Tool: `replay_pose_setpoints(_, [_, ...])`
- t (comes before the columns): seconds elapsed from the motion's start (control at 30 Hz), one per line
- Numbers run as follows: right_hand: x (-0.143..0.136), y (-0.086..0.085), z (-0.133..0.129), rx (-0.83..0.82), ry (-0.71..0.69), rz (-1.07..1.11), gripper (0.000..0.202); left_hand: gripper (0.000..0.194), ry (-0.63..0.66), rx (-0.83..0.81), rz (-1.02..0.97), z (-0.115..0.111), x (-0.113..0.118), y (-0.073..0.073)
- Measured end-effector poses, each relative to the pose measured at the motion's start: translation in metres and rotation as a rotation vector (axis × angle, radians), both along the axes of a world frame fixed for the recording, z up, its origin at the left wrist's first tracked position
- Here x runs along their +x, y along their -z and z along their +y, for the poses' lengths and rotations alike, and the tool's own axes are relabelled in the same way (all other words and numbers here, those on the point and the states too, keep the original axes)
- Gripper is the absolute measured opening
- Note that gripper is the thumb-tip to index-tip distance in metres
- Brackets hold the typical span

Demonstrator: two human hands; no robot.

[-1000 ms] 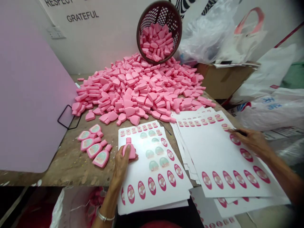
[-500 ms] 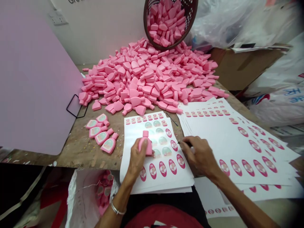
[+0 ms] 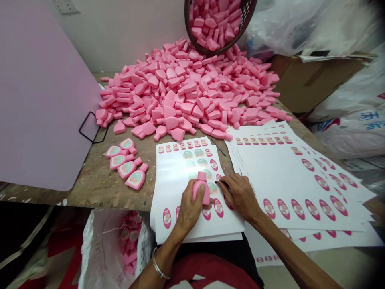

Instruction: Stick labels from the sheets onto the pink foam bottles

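Observation:
My left hand [image 3: 190,208] is wrapped round a pink bottle [image 3: 201,191], cap pointing away, with no label showing on its upper face. Beneath it lies a sheet of stickers [image 3: 174,176] with green rounded labels and pink ovals. My right hand [image 3: 239,196] is closed on a thin dark-tipped tool [image 3: 219,183], its tip at a green label [image 3: 212,188] just right of the bottle. Several labelled bottles [image 3: 135,179] lie together on the table to the left.
A large heap of pink bottles [image 3: 180,92] covers the back, below a tilted brown basket [image 3: 188,24]. More sticker sheets [image 3: 279,172] spread rightward. A pink panel [image 3: 45,100] stands left. A white sack [image 3: 96,249] with bottles is below the table edge.
My left hand has moved right with the bottle over the sheet. My right hand has come left, bringing the tool's tip onto the sheet. The view has shifted slightly.

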State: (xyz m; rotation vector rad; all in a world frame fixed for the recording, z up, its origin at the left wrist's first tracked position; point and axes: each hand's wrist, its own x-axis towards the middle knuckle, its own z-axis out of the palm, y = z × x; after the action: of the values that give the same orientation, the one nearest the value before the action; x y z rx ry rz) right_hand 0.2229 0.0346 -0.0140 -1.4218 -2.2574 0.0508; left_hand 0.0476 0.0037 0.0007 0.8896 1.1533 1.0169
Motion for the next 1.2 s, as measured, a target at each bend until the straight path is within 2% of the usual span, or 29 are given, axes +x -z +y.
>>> replay_pose_setpoints(0.3, [0.01, 0.001, 0.005, -0.165, -0.059, 0.125, 0.012, 0.04, 0.028, 0.003, 0.059, 0.001, -0.001, 0.002])
replay_pose_setpoints(0.47, [0.007, 0.0, 0.005, -0.228, -0.077, 0.184, 0.011, 0.039, 0.031, 0.011, 0.082, 0.002, -0.002, 0.003])
replay_pose_setpoints(0.6, [0.006, 0.003, 0.003, -0.135, -0.084, 0.185, 0.01, 0.039, 0.037, 0.008, 0.074, 0.001, -0.002, 0.003])
replay_pose_setpoints(0.73, [0.008, 0.006, 0.003, -0.036, -0.046, 0.077, 0.012, 0.04, 0.037, 0.01, 0.075, 0.001, -0.002, 0.002])
replay_pose_setpoints(0.87, [0.01, 0.006, 0.005, -0.061, -0.062, 0.004, 0.015, 0.038, 0.038, 0.004, 0.072, 0.001, -0.002, 0.001])
replay_pose_setpoints(1.07, [0.013, 0.001, 0.008, -0.175, -0.109, 0.116, 0.012, 0.04, 0.031, 0.004, 0.083, 0.002, -0.001, 0.002])
replay_pose_setpoints(1.2, [0.011, 0.002, 0.008, -0.107, -0.082, 0.119, 0.011, 0.039, 0.036, 0.0, 0.076, 0.003, -0.001, 0.002])
